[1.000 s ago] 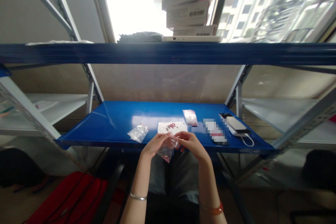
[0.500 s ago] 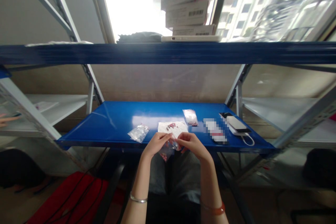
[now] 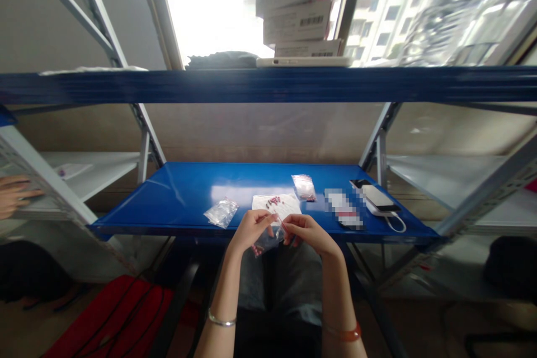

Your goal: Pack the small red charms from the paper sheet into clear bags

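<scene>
My left hand (image 3: 250, 231) and my right hand (image 3: 309, 234) meet just above the near edge of a blue steel shelf (image 3: 168, 193). Between them, both hands pinch the top of a small clear plastic bag (image 3: 266, 240) with pink-red beads in its lower corner. Just beyond my fingers lies a white paper sheet (image 3: 279, 206) with several red beads (image 3: 274, 200) on it. A crumpled clear bag (image 3: 221, 213) lies left of my hands. To the right lies another clear bag (image 3: 304, 187) with red contents.
A pixelated packet (image 3: 343, 208), a power bank (image 3: 377, 198) with a white cable and a phone (image 3: 358, 183) sit on the shelf's right side. Another person's hand (image 3: 14, 194) shows at far left. Cardboard boxes (image 3: 293, 5) stand on the upper shelf.
The other person's hand has come in at the left edge. My fingers have shifted on the small bag, which now hangs shorter and sits closer to my hands.
</scene>
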Tool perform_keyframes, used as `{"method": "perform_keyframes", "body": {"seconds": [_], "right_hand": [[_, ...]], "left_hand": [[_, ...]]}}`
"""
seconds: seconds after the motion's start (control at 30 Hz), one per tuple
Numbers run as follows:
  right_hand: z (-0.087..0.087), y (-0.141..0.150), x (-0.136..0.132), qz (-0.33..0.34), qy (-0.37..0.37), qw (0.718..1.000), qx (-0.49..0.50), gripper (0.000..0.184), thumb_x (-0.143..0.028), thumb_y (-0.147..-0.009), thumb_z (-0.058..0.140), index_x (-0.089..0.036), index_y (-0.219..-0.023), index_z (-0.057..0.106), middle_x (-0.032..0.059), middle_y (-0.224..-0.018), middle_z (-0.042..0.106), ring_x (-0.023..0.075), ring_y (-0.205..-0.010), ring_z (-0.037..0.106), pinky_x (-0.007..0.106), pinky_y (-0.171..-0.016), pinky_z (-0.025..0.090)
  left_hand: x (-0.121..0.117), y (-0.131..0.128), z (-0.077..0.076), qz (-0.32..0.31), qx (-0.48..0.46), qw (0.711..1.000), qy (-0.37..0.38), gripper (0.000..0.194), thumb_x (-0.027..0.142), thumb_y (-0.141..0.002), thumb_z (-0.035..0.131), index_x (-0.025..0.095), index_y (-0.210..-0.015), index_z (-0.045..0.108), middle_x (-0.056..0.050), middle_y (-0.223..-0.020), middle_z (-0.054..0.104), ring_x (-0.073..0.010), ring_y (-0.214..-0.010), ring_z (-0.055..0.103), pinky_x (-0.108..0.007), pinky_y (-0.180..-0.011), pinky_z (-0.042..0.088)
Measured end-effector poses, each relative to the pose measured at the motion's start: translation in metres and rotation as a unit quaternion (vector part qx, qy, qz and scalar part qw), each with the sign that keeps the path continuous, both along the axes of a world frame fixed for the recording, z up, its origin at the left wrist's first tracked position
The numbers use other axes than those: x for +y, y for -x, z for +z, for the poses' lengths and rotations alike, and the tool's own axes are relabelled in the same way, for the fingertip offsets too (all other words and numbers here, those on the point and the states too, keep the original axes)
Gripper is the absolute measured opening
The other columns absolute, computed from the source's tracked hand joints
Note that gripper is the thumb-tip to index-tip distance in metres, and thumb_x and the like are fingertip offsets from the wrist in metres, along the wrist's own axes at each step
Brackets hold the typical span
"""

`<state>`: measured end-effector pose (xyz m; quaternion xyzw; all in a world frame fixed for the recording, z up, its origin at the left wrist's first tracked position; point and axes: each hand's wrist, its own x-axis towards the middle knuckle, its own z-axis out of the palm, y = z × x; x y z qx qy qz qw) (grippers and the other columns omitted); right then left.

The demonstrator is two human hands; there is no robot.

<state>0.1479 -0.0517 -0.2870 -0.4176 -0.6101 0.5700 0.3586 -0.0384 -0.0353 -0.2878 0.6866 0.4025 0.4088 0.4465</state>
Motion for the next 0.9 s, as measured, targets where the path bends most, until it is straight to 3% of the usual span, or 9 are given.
{"method": "perform_keyframes", "body": {"seconds": [0.23,0.33,0.57,0.73,0.9], "right_hand": [[0.0,0.005,0.007,-0.112,-0.014,0.993,0.047,0.037,-0.053,-0.072,0.06,-0.016,-0.076,0.059,0.0013,-0.066,0.061,0.0134,-0.057,0.062,0.018,-0.042,0.04],[0.003,0.007,0.006,-0.117,-0.015,0.992,0.055,0.04,-0.055,-0.075,0.057,-0.016,-0.083,0.062,0.0035,-0.074,0.063,0.0136,-0.059,0.062,0.018,-0.042,0.041],[0.003,0.009,0.006,-0.131,-0.046,0.988,0.068,0.035,-0.051,-0.068,0.066,-0.017,-0.071,0.061,0.0021,-0.067,0.061,0.0135,-0.061,0.059,0.018,-0.043,0.041],[0.004,0.009,0.006,-0.153,-0.058,0.982,0.095,0.035,-0.051,-0.074,0.061,-0.016,-0.078,0.064,0.0043,-0.074,0.062,0.0131,-0.064,0.059,0.018,-0.047,0.041],[0.006,0.011,0.006,-0.199,-0.072,0.968,0.134,0.03,-0.046,-0.07,0.066,-0.016,-0.074,0.061,0.0021,-0.07,0.06,0.0105,-0.058,0.055,0.018,-0.045,0.039]], "left_hand": [[0.0,-0.007,-0.002,0.065,-0.069,0.995,-0.011,0.036,0.049,-0.08,0.055,0.015,-0.088,0.062,0.001,-0.053,0.063,-0.0075,-0.037,0.042,-0.019,-0.041,0.026],[0.0,-0.011,-0.001,0.09,-0.096,0.991,0.0,0.034,0.049,-0.08,0.053,0.016,-0.088,0.058,0.001,-0.058,0.065,-0.0048,-0.031,0.036,-0.018,-0.035,0.023],[0.001,-0.013,0.002,0.078,-0.148,0.986,-0.007,0.03,0.044,-0.079,0.057,0.015,-0.087,0.06,-0.003,-0.073,0.067,-0.0067,-0.046,0.051,-0.018,-0.045,0.038],[0.001,-0.011,0.004,0.09,-0.146,0.985,0.001,0.029,0.042,-0.078,0.059,0.014,-0.084,0.065,-0.004,-0.077,0.068,-0.0079,-0.053,0.053,-0.019,-0.051,0.041],[0.002,-0.011,0.003,0.099,-0.155,0.983,0.022,0.029,0.042,-0.076,0.061,0.015,-0.084,0.067,-0.003,-0.076,0.068,-0.0079,-0.053,0.053,-0.019,-0.051,0.039]]}}
